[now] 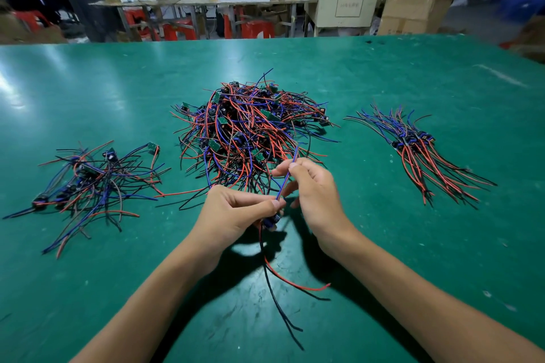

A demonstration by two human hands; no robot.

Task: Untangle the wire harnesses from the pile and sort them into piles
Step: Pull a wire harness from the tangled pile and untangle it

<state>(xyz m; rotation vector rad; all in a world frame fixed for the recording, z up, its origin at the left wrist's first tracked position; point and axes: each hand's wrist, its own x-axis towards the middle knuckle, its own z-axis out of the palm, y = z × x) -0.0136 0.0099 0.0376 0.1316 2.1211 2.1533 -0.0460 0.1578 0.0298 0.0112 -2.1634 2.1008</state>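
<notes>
Left hand [236,212] pinches harness [272,219] at small board; right hand [312,186] pinches its blue lead just above. Red, black tails hang limp below. Judged light, floppy, snag-prone; grip board, not wire. Tangled pile [250,127] just beyond fingers.

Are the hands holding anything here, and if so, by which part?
Yes, one wire harness. The left hand grips it at the small module end; the right hand pinches its blue wire higher up. Red and black leads hang below.
</notes>
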